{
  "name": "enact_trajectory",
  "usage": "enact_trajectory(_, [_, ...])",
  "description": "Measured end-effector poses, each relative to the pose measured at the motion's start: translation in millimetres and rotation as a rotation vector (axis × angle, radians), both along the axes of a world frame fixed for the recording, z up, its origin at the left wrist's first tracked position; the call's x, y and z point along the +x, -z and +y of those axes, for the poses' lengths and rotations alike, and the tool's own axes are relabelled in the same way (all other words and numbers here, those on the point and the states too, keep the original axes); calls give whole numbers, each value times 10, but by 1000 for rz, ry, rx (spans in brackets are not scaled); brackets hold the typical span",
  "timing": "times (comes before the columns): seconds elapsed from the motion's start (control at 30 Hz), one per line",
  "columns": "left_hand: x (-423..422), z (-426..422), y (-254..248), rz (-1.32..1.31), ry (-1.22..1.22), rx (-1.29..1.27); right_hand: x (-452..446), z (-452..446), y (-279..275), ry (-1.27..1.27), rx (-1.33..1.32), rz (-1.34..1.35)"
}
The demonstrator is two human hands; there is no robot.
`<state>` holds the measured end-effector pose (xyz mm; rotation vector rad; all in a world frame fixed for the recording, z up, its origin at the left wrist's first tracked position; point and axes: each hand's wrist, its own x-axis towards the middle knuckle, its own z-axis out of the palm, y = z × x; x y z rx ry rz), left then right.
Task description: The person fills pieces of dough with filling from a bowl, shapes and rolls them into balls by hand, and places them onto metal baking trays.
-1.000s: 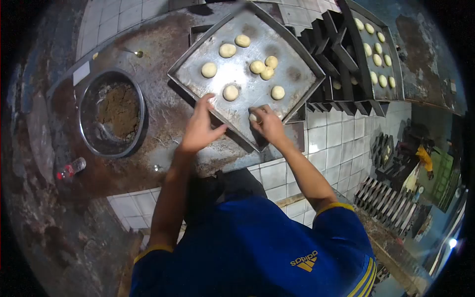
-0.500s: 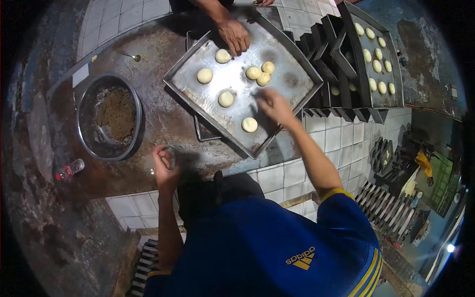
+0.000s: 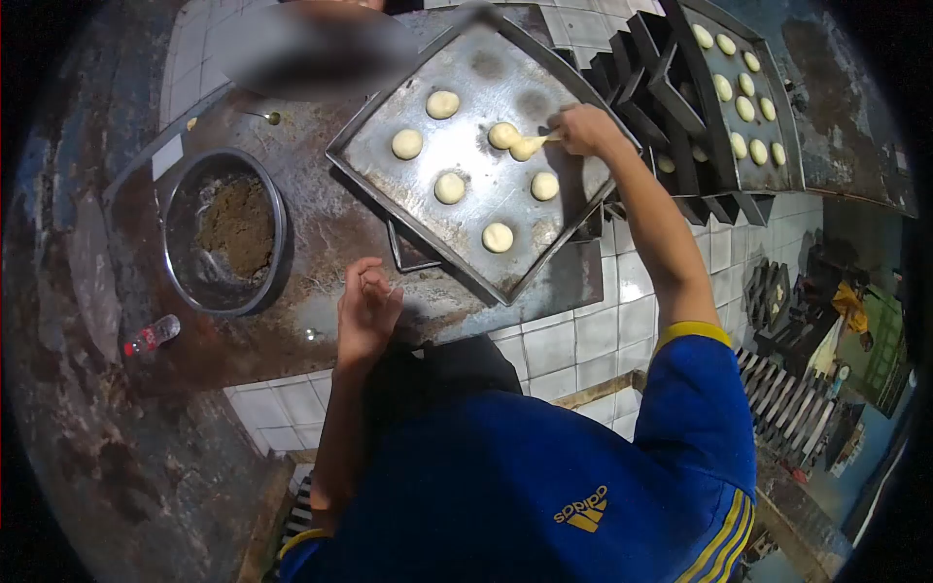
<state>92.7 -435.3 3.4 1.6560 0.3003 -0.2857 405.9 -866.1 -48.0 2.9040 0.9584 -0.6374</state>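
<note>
Several round pale dough balls lie on a square metal tray [image 3: 466, 228] on the table. My right hand [image 3: 586, 130] is at the tray's right side, its fingers closed on a dough ball [image 3: 526, 148] that stretches out to a thin neck. That ball touches another dough ball [image 3: 502, 135]. Nearer me on the tray are single balls, one at the right [image 3: 544, 186] and one close to the front corner [image 3: 497, 237]. My left hand [image 3: 368, 306] hovers over the table left of the tray, fingers curled but apart, with nothing visible in it.
A steel bowl [image 3: 276, 255] of brown filling stands at the left, near a bottle with a red label [image 3: 153, 336] and a spoon [image 3: 272, 118]. Stacked trays [image 3: 792, 155] with dough balls are at the right. A blurred shape and part of another person are at the top.
My right hand has moved right and up and pulled on a clustered dough ball. The other person's hand has left the tray. One ball near the top is gone; my left hand shifted right.
</note>
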Motion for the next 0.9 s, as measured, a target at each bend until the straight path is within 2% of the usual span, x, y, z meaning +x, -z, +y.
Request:
enact_trajectory(0.03, [18,25,94,3,-11,-166,-5,-104,-88,244,15,108])
enact_trajectory(0.07, [95,-12,58,-4,-10,-176,-104,-157,-290,420,189,203])
enact_trajectory(0.1, [206,-98,-39,2,-8,-173,-234,-184,-330,419,182,193])
enact_trajectory(0.17, [426,-297,-100,-50,-19,-239,-562,-138,-376,637,749,539])
enact_trajectory(0.23, [642,-511,-214,-113,-20,-311,-1106,463,-818,763,894,550])
enact_trajectory(0.3, [849,-697,-275,-167,-23,-214,-1509,1103,-1120,748,958,591])
enact_trajectory(0.4, [986,-531,-636,-317,10,-173,-1897,1963,-1421,699,1023,555])
enact_trajectory(0.43, [988,-413,-689,-288,-142,-202,-1988,2252,-1559,722,1085,548])
enact_trajectory(0.47, [992,-299,-715,-259,-296,-231,-2059,2563,-1595,628,1327,447])
enact_trajectory(0.5, [1008,-207,-740,-287,-437,-338,-2119,2817,-1612,608,1366,354])
enact_trajectory(0.57, [940,100,-825,-342,-541,-271,-2216,3454,-1560,761,1521,267])
enact_trajectory(0.6, [920,299,-863,-379,-547,-282,-2254,3792,-1593,838,1547,109])
enact_trajectory(0.63, [877,477,-921,-312,-607,-453,-2257,3992,-1619,818,1550,134])
enact_trajectory(0.7, [738,902,-978,-331,-638,-511,-2221,4388,-1651,908,1596,187])
enact_trajectory(0.73, [659,1158,-952,-346,-586,-530,-2219,4564,-1704,872,1601,229])
enact_trajectory(0.77, [593,1400,-926,-363,-534,-553,-2243,4725,-1776,836,1586,285])
enact_trajectory(0.83, [426,1786,-931,-236,-733,-574,-2272,4968,-1832,812,1513,509])
enact_trajectory(0.87, [360,2024,-817,-350,-698,-666,-2273,5088,-1939,849,1316,599])
enact_trajectory(0.9, [239,2239,-967,-217,-677,-789,-2286,5191,-1983,680,1295,710])
